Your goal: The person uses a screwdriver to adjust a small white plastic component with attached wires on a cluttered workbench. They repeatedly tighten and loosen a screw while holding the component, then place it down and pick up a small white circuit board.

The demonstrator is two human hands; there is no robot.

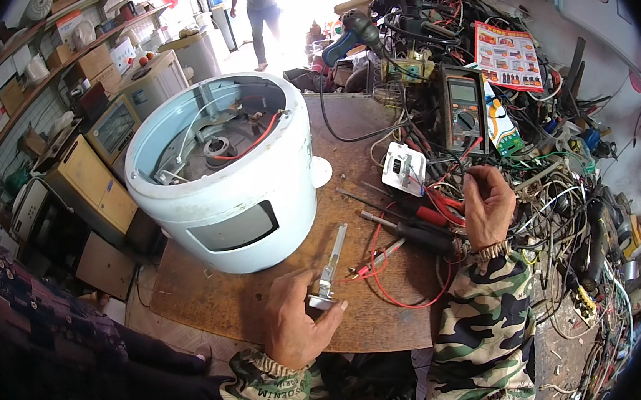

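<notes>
My left hand [294, 322] is closed around the squared lower end of a narrow metal bracket-like part [333, 264], whose long strip points up and away. At the right side of the table my right hand [491, 207] is raised, thumb and fingers drawn together; what they pinch, if anything, is not clear. Just beyond that hand lie red test leads [444, 205] and a white plastic part [404, 170]. Between my hands are screwdrivers, one with a black handle [426, 238], and a looped thin red wire [408, 305]. A large white round appliance housing [259, 206] stands upright beyond my left hand, its open top showing wires.
A multimeter [464, 113] leans amid tangled cables [560, 208] along the right. A blue-handled tool [351, 39] lies at the far edge of the wooden table [222, 302]. Shelves and old appliances [87, 176] line the left. Another person [260, 13] stands near the bright doorway.
</notes>
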